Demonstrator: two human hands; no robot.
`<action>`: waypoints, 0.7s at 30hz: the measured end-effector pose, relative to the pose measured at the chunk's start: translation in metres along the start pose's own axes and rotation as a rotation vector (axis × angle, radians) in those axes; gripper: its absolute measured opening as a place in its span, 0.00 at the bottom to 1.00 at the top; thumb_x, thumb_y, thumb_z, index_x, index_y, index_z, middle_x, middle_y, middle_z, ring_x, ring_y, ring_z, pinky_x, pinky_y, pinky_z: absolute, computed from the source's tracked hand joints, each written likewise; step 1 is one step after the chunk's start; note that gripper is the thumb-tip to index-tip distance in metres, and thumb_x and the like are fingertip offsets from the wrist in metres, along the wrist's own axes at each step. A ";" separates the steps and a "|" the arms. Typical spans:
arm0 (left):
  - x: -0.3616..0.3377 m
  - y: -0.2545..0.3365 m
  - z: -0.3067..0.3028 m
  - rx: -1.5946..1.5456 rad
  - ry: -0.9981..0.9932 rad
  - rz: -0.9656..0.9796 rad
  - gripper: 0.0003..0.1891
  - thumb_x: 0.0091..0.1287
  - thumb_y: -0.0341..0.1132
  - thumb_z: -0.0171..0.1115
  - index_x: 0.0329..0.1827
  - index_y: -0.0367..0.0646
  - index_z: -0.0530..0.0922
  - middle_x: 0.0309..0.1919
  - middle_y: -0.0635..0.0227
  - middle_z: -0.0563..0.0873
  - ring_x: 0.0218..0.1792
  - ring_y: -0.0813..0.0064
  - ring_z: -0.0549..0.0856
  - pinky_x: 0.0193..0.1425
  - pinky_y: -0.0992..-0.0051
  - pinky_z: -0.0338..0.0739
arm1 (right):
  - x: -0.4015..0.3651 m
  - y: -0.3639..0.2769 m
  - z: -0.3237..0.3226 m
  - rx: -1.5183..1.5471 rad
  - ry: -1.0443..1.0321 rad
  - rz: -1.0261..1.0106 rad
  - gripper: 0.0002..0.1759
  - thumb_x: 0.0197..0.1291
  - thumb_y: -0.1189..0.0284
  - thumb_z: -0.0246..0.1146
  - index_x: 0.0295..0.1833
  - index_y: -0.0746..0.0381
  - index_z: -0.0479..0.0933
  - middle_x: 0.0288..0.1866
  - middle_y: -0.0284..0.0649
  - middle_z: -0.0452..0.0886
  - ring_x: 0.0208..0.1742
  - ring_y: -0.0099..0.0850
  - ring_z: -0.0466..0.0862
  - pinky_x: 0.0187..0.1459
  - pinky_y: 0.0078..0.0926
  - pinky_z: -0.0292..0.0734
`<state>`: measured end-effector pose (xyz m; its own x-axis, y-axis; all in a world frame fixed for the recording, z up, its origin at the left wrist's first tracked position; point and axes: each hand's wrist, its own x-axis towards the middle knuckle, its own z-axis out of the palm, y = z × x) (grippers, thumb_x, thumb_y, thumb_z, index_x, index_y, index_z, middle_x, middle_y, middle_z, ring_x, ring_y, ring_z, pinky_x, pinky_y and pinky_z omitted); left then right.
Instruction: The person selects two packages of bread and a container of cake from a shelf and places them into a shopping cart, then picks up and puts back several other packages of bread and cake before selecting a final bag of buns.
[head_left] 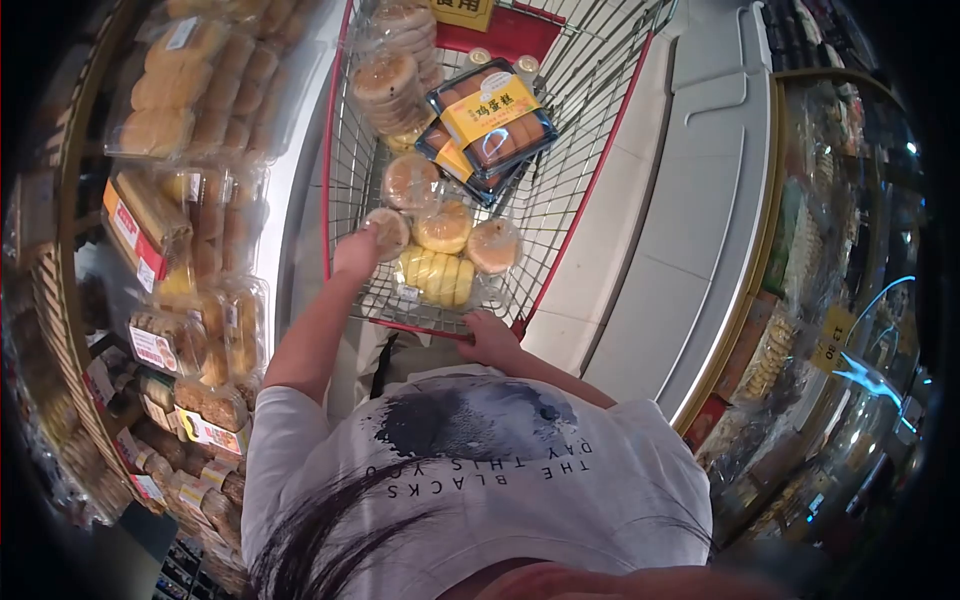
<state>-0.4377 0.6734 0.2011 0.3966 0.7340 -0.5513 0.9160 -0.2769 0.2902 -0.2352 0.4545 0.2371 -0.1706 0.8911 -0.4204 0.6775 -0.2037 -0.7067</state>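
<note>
My left hand [357, 252] reaches into the shopping cart [570, 215], its fingers closed on a round bun [388, 233] in clear wrap. Beside it in the wire basket lie more wrapped round buns [443, 227] and a pack of yellow bread rolls [435, 278]. Further in, two dark trays of cakes [497, 118] with yellow labels lie stacked at an angle. Near them are bags of stacked round buns [386, 92]. Wrapped over the red handle [415, 328] at the near end is my right hand [488, 336].
Packaged bread [165, 95] and boxed pastries [165, 345] fill the shelves on the left. On the right, a shelf [770, 370] with bagged goods runs along the aisle, with a price tag [833, 338]. Pale floor tiles [600, 250] show beside the cart.
</note>
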 end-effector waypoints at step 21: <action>-0.303 -0.015 -0.201 -0.656 0.513 0.316 0.14 0.55 0.42 0.65 0.31 0.42 0.72 0.19 0.62 0.74 0.24 0.60 0.77 0.28 0.66 0.68 | 0.113 -0.237 -0.072 0.248 -0.290 -0.708 0.68 0.21 0.58 0.78 0.68 0.66 0.45 0.65 0.51 0.60 0.66 0.43 0.63 0.64 0.38 0.57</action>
<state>-0.5836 0.5800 0.5210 0.4048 0.9144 0.0027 0.4873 -0.2182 0.8455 -0.3636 0.6324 0.3986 -0.7022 0.7087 0.0680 0.1663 0.2562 -0.9522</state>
